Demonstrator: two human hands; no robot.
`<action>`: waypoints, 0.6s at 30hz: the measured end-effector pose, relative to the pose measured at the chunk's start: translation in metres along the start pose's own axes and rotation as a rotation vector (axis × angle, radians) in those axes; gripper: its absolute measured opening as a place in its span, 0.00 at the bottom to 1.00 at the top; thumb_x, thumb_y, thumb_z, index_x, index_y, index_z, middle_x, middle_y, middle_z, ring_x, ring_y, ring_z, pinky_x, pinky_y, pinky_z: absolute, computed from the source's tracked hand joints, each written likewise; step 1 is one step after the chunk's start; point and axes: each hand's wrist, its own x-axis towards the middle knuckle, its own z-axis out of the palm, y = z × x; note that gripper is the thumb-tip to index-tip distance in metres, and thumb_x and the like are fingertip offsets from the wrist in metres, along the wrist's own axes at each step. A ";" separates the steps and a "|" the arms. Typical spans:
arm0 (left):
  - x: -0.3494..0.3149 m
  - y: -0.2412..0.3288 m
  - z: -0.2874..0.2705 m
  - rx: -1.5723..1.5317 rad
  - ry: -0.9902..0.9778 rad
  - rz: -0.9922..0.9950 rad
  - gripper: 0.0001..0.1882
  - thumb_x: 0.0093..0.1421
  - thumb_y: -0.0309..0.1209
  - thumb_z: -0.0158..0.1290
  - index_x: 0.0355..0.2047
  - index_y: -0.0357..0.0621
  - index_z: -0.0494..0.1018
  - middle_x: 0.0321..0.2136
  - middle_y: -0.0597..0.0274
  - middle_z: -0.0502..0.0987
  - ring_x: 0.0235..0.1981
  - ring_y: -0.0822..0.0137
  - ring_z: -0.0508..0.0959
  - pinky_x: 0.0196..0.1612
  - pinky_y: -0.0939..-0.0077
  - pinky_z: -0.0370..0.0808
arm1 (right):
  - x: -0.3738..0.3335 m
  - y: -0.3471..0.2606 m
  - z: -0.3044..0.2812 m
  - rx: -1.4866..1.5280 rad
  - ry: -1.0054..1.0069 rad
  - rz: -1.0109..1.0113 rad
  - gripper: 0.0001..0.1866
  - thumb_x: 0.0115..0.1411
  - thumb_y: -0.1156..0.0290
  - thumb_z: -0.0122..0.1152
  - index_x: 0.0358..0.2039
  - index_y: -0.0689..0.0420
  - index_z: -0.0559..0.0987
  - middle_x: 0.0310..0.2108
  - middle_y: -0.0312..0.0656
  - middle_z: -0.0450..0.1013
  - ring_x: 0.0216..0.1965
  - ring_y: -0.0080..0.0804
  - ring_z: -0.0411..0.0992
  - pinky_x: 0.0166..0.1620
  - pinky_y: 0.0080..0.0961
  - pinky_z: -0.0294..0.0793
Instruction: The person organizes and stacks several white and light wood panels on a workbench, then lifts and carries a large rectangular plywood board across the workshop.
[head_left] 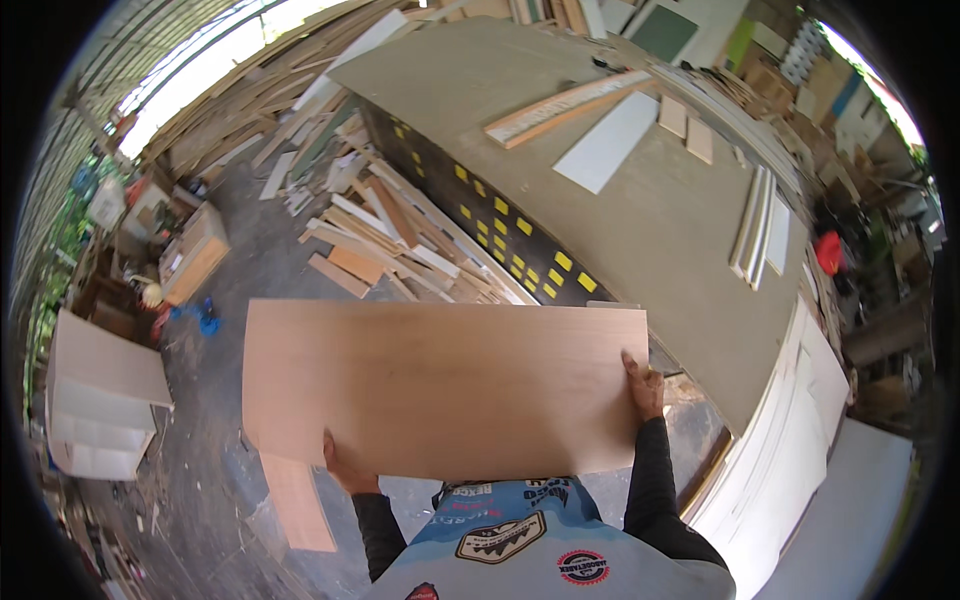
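Note:
A wide, light-brown plywood panel (440,385) spans the space in front of my body, its broad face turned up. My left hand (348,468) grips its near edge left of centre, thumb on top and fingers hidden beneath. At the right end, my right hand (645,388) clasps the short edge, thumb over the face and the other fingers mostly out of sight. Below the panel's left end a narrow wooden strip (298,505) sticks out toward me; whether it is joined to the panel I cannot tell.
A large worktable (690,260) stands ahead and right, with a white board (607,142), an orange-edged strip (565,108) and narrow strips (752,228) on it. Scrap wood (385,235) is heaped beside it. White sheets (770,455) lean at right; a white cabinet-like piece (100,400) stands left.

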 end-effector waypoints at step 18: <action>-0.008 -0.214 0.301 -0.351 -0.362 -0.530 0.16 0.69 0.38 0.47 0.49 0.41 0.74 0.43 0.62 0.78 0.44 0.66 0.79 0.48 0.69 0.77 | 0.032 0.158 -0.231 -0.132 0.550 0.389 0.45 0.49 0.30 0.64 0.36 0.71 0.82 0.32 0.53 0.78 0.37 0.40 0.75 0.44 0.37 0.73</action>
